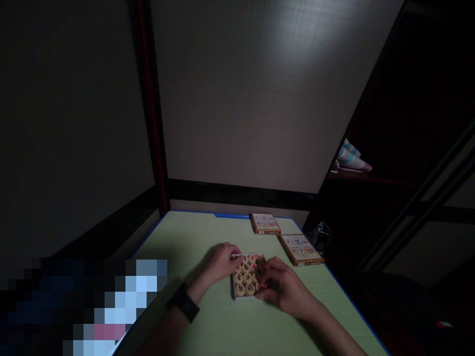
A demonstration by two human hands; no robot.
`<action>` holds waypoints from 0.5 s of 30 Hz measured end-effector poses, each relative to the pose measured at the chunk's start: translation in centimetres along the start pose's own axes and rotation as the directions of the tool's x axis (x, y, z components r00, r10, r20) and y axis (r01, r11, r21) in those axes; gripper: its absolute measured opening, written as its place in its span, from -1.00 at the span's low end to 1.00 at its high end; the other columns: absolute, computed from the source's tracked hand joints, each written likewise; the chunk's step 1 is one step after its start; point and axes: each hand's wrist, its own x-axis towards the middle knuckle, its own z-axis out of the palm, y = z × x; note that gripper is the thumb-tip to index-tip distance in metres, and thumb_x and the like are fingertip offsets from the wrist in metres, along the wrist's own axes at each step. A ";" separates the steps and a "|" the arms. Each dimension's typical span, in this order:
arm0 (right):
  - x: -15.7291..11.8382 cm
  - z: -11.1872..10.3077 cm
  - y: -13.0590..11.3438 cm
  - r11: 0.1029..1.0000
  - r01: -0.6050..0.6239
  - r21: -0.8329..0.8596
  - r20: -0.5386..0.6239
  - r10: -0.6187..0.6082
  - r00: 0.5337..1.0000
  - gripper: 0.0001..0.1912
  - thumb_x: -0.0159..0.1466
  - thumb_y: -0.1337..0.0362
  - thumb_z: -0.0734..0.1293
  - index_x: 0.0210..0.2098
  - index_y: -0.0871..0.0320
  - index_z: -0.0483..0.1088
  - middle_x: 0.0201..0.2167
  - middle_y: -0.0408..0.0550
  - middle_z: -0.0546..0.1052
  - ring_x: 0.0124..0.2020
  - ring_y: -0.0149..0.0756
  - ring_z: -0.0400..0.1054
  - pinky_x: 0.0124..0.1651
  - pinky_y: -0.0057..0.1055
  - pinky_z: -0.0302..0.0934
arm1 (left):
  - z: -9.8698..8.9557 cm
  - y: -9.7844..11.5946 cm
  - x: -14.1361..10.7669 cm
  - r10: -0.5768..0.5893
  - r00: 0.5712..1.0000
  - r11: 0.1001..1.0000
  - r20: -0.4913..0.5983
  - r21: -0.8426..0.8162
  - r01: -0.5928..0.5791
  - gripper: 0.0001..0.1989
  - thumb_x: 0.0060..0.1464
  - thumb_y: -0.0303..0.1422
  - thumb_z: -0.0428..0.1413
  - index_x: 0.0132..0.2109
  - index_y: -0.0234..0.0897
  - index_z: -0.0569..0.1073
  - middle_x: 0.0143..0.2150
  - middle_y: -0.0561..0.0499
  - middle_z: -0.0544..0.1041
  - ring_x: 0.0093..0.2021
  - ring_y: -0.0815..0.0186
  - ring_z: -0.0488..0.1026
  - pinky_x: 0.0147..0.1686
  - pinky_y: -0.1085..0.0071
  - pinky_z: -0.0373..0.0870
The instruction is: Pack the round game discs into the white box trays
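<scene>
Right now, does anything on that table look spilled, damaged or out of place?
Nothing looks spilled or damaged: xiangqi pieces sit in rows in a tray between the hands. Slightly odd, perhaps: the nearer box lies at the right edge of the table.

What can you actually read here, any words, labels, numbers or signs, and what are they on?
Nothing is clear enough to quote.
Round pieces in the tray: black or red characters, too small and blurred.
Nearer box: dark lettering on top, too blurred.
Farther box: dark lettering on top, too blurred.
Both boxes' front edges: small pale label, unreadable.
</scene>
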 end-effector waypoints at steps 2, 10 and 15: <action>0.0 -0.1 -0.1 1.000 0.007 0.001 0.004 -0.007 1.000 -0.80 0.17 0.14 0.49 -0.34 0.14 0.52 -0.26 0.04 0.51 -0.17 -0.14 0.38 -0.15 -0.26 0.28 | 0.0 0.0 0.0 -0.001 1.000 1.000 -0.003 0.002 0.001 -0.84 0.07 -0.32 0.13 -0.27 -0.24 0.60 -0.25 -0.07 0.61 -0.19 0.18 0.51 -0.13 0.36 0.35; 0.1 -0.5 0.2 0.998 -0.002 0.060 -0.022 0.003 1.000 -0.73 0.17 0.04 0.47 -0.32 0.13 0.54 -0.23 0.04 0.53 -0.14 -0.14 0.40 -0.10 -0.26 0.29 | -0.1 0.2 0.0 -0.023 0.999 0.999 0.022 0.026 0.023 -0.82 0.08 -0.33 0.11 -0.24 -0.25 0.60 -0.22 -0.07 0.62 -0.19 0.21 0.52 -0.12 0.37 0.37; 0.8 -4.9 5.5 0.945 -0.297 -0.135 -0.274 0.253 0.928 -0.62 0.25 -0.06 0.34 -0.25 0.11 0.56 -0.15 0.09 0.56 -0.05 -0.04 0.40 0.06 -0.12 0.25 | -0.1 0.3 0.0 -0.036 0.999 0.999 0.030 0.012 0.036 -0.78 0.12 -0.33 0.06 -0.21 -0.23 0.60 -0.20 -0.04 0.63 -0.19 0.25 0.53 -0.14 0.41 0.40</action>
